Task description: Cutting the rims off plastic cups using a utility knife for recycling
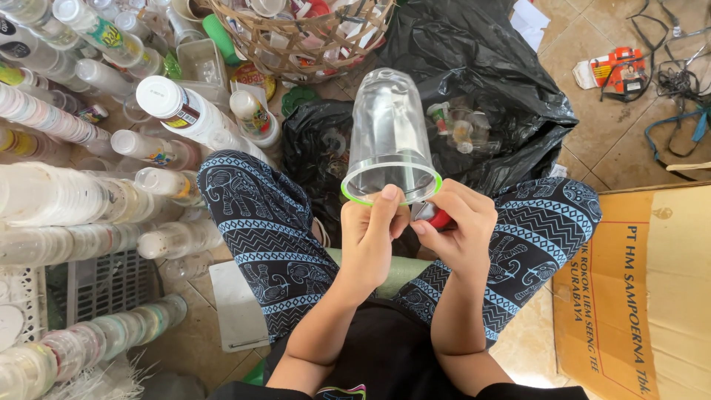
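Stacks of clear plastic cups (52, 200) lay off to the left. The left hand (374, 241) pinched the green-edged rim of a clear plastic cup (389, 137), held upside-down over the lap. The right hand (459, 226) was closed on a small red-handled tool (432, 216), maybe a cutter, right beside that rim.

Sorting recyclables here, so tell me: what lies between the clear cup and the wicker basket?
In the head view, only black plastic bag lies between clear cup and wicker basket.
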